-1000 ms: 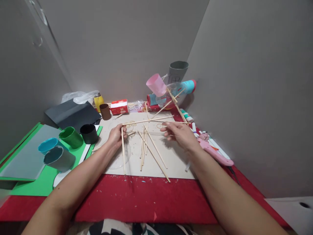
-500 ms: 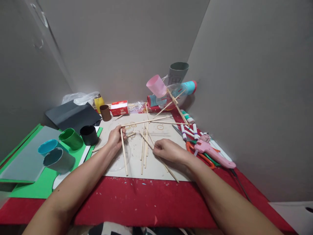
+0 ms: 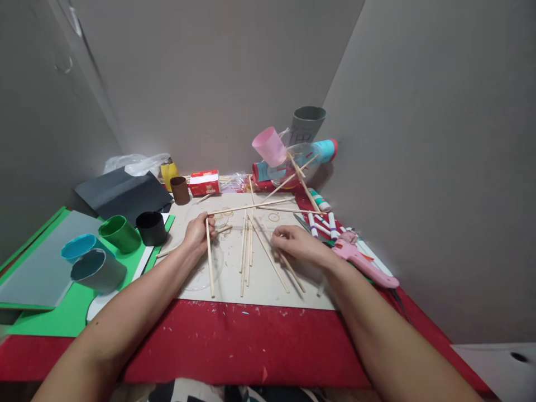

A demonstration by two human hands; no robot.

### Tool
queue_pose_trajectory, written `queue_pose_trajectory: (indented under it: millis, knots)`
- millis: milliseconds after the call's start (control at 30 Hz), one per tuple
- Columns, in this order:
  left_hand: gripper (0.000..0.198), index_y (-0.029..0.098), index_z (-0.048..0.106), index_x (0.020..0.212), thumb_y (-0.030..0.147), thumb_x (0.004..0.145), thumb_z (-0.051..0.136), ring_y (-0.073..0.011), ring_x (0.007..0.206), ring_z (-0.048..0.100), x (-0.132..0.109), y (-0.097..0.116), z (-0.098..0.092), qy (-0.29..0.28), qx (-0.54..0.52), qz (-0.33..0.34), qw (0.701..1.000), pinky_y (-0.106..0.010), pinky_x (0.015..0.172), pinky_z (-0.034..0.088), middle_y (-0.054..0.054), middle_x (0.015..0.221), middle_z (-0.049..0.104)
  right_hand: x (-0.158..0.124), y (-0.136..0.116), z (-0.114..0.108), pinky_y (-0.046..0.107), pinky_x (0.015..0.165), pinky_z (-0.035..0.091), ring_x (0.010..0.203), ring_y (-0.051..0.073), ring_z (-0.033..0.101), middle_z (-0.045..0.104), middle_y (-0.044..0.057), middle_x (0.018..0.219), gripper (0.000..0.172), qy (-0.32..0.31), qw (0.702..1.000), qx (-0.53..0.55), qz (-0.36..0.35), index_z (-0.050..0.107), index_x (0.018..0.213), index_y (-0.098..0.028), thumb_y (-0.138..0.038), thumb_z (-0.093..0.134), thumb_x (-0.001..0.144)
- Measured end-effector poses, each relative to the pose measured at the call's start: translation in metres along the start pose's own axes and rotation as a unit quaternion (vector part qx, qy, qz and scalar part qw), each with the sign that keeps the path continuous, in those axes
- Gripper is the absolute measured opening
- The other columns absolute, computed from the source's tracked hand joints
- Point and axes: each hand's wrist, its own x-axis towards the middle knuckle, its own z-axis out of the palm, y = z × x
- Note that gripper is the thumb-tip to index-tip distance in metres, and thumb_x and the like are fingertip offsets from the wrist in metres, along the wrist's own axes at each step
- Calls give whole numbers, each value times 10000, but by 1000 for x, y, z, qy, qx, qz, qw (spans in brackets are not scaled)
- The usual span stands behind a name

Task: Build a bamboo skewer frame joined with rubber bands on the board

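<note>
My left hand (image 3: pixel 200 231) is closed around the corner of a framework of thin wooden sticks, where one stick (image 3: pixel 210 262) points toward me and another (image 3: pixel 234 209) runs off to the right. A pink paper cup (image 3: pixel 270 148) tilts at the top of this framework. My right hand (image 3: pixel 299 244) pinches a single wooden stick (image 3: pixel 293 273), whose far end is smeared by motion. Beneath it, several loose sticks (image 3: pixel 246 251) lie on the pale board (image 3: pixel 226 285), pointing mostly away from me.
A pink glue gun (image 3: pixel 368 265), markers (image 3: pixel 332 225) and a glue bottle (image 3: pixel 320 199) lie at right. Paper cups in green (image 3: pixel 119 233), blue (image 3: pixel 79 248), grey (image 3: pixel 98 271) and black (image 3: pixel 151 228) stand at left. Behind are a red tissue pack (image 3: pixel 204 182) and a grey tube (image 3: pixel 309 123).
My right hand has moved right and slightly away from me, carrying the stick off the loose ones. My left hand keeps its grip on the framework, nearly still.
</note>
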Motion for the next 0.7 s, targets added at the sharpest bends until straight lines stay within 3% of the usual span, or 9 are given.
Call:
queue_pose_trajectory:
  millis: [67, 200, 400, 600, 700]
  knots:
    - [219, 136, 493, 692, 169, 900, 435, -29, 304, 285, 1, -1, -1, 5, 2, 2, 1000, -153, 327, 230, 57, 453, 432, 1, 0, -1, 214, 399, 313, 441, 128, 546, 639, 25, 569, 44, 24, 994, 109, 10, 458, 714, -211, -210, 501, 705]
    - [196, 134, 502, 705, 179, 890, 453, -24, 299, 265, 4, -3, -2, 9, 6, 8, 1000, -154, 327, 234, 59, 455, 439, 3, 0, -5, 175, 375, 308, 402, 88, 497, 639, -12, 576, 155, 127, 958, 258, -19, 472, 805, -212, -185, 546, 672]
    - [177, 132, 511, 701, 195, 866, 491, -25, 303, 271, 5, -5, -3, -7, 14, 7, 1000, -155, 327, 233, 58, 450, 440, 3, -5, -8, 162, 334, 264, 363, 31, 408, 670, -4, 718, 362, 127, 914, 373, -99, 620, 997, -172, -332, 715, 687]
    - [220, 113, 536, 709, 178, 894, 437, -26, 307, 281, 3, -6, -2, -29, 30, 4, 999, -161, 334, 226, 51, 449, 435, 9, -4, -4, 131, 320, 253, 371, 31, 430, 646, -21, 608, 395, 247, 861, 438, -77, 563, 717, -171, -396, 834, 539]
    - [227, 115, 534, 712, 177, 900, 423, -26, 308, 289, 2, -5, -2, -32, 38, 5, 999, -161, 340, 234, 52, 450, 434, 12, -2, -2, 127, 310, 239, 373, 36, 437, 652, -14, 606, 406, 276, 849, 448, -54, 547, 711, -175, -398, 839, 536]
